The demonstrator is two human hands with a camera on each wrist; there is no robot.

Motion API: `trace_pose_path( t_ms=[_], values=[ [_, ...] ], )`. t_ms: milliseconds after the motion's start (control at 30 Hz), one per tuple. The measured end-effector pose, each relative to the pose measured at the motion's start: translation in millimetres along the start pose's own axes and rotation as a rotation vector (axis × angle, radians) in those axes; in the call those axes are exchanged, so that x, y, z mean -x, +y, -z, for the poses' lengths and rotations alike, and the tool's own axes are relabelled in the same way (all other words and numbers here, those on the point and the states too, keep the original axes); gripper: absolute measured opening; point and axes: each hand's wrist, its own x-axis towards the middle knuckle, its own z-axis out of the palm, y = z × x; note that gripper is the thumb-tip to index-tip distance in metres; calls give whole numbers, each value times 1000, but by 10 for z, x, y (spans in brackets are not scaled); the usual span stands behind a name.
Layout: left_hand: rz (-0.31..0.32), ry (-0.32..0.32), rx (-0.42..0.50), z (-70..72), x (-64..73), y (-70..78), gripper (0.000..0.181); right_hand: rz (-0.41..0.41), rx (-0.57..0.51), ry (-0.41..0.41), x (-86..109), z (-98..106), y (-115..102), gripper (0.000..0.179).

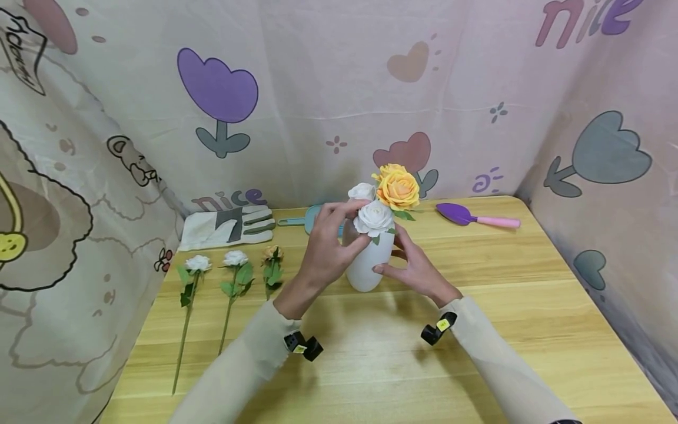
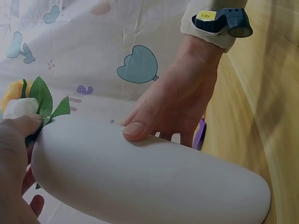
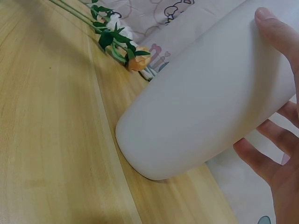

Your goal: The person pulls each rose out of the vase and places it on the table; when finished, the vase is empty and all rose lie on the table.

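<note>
A white vase [image 1: 365, 271] stands on the wooden table, also large in the left wrist view and the right wrist view. My right hand [image 1: 418, 272] grips its right side, thumb in front and fingers curled behind. At the vase's mouth, my left hand [image 1: 329, 242] holds a white rose [image 1: 375, 219] between thumb and fingers. A second white rose [image 1: 362, 191] and a yellow rose [image 1: 398, 187] show above the rim. The stems are hidden inside the vase.
To the left lie two white roses [image 1: 198, 263] on long stems and an orange-yellow rose [image 1: 272, 254]. Behind them are a grey-and-white glove [image 1: 228, 227] and a blue tool [image 1: 312, 219], partly hidden. A purple trowel [image 1: 454, 213] with a pink handle lies back right, near the curtain.
</note>
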Motion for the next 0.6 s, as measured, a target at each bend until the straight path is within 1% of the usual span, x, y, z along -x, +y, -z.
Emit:
trace_pose_path(
  t_ms=[100, 233, 367, 500, 600],
  values=[
    [6, 18, 25, 23, -16, 3, 53, 8, -2, 1, 0, 5, -11, 100],
    [-4, 41, 77, 67, -46, 3, 54, 22, -3, -4, -5, 4, -23, 101],
    [-3, 53, 138, 96, -85, 10, 53, 12, 6, 0, 0, 7, -33, 101],
    [29, 59, 201, 114, -114, 19, 54, -2, 16, 4, 7, 8, -31, 98],
    [64, 33, 231, 111, -117, 9, 54, -7, 17, 3, 9, 7, -25, 98]
  ],
)
